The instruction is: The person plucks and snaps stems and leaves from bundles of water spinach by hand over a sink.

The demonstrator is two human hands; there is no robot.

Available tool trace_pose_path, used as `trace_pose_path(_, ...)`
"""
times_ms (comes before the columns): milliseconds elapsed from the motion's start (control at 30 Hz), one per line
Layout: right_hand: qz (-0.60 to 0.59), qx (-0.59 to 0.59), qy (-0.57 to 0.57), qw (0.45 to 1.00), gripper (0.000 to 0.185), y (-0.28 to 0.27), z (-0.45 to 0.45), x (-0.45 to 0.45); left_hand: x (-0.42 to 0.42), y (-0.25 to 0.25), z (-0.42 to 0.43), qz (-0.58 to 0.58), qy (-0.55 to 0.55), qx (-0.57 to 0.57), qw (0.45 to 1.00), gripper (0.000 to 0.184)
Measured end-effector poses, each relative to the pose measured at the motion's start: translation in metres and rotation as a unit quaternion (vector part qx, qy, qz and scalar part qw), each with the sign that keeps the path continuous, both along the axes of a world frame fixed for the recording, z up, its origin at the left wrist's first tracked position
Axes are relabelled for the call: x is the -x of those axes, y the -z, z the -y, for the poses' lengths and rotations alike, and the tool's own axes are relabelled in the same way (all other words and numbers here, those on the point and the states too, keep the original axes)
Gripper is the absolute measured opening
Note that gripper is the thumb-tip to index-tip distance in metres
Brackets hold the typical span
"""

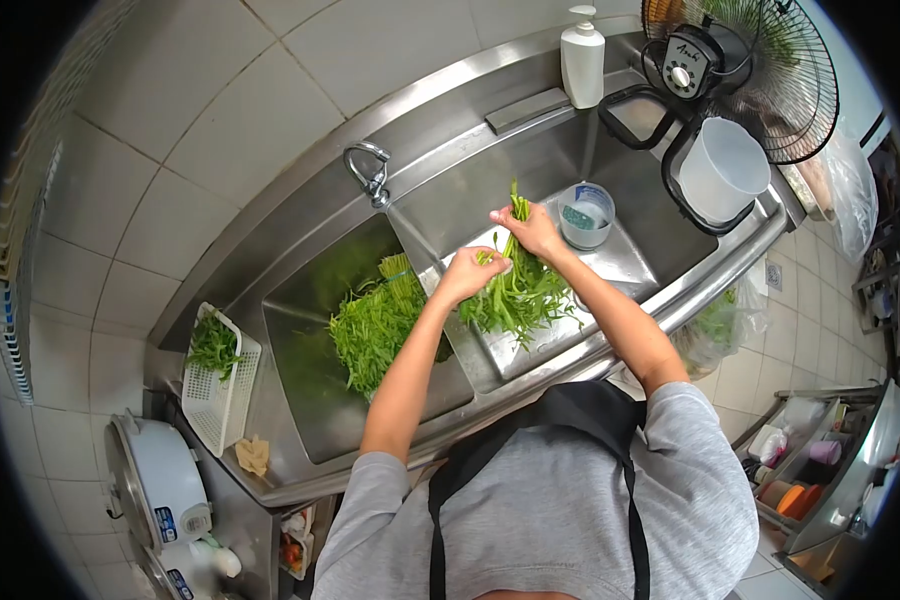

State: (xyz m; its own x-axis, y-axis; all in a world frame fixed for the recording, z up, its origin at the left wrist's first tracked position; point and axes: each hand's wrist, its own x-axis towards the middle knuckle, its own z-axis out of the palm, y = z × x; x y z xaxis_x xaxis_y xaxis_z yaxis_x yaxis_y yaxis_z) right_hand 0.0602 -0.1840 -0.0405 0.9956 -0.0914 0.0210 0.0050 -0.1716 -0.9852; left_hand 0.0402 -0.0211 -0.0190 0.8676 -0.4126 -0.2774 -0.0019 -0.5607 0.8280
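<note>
Above the right basin of the steel sink [515, 362], my right hand [532, 234] is closed around the stems of a bunch of leafy greens [520, 300]. Its cut stem ends point toward the wall and its leaves hang down toward me. Just left of it, my left hand [465, 274] pinches thin green stems at the side of the same bunch. A larger pile of leafy greens [375, 335] lies in the left basin, with a tied bundle of stems at its far end. Beside my right hand stands a clear round tub [585, 215] with something bluish-green inside.
A chrome faucet [368, 172] rises behind the divider. At left, a white perforated basket [220, 390] holds some leaves. Toward the back right are a pump bottle [582, 65], a translucent container [725, 170] in a black-rimmed rack and a fan [740, 70]. A rice cooker [160, 480] stands lower left.
</note>
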Motion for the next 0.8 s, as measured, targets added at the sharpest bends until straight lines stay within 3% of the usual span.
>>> trace_pose_path(100, 0.006, 0.003, -0.108, 0.994, 0.038, -0.005, 0.013, 0.002, -0.002, 0.002, -0.014, -0.034, 0.016, 0.096, 0.995, 0.032)
trace_pose_path(233, -0.07, 0.031, -0.205, 0.976, 0.037, -0.024, 0.024, 0.008, 0.004, -0.023, -0.014, -0.106, -0.035, 0.077, 0.991, 0.029)
trace_pose_path(433, -0.109, 0.04, -0.232, 0.966, 0.04, -0.021, 0.029, 0.006, -0.001, -0.017, -0.017, -0.131, -0.031, 0.072, 0.988, 0.028)
trace_pose_path(533, -0.12, 0.068, -0.204, 0.969, 0.042, -0.012, 0.03, 0.004, 0.005, -0.019, -0.014, 0.177, -0.094, -0.011, 0.98, 0.03)
trace_pose_path(567, -0.123, 0.072, -0.183, 0.973, 0.043, -0.013, 0.031, 0.006, 0.006, -0.022, -0.015, 0.217, -0.144, -0.055, 0.964, 0.031)
trace_pose_path(667, -0.128, 0.079, -0.146, 0.978, 0.039, -0.026, 0.03, 0.01, 0.017, -0.05, -0.005, 0.186, -0.12, -0.132, 0.966, 0.031)
trace_pose_path(800, -0.122, 0.059, -0.147, 0.98, 0.035, -0.016, 0.019, 0.007, 0.01, -0.022, -0.005, 0.224, -0.03, -0.143, 0.963, 0.029)
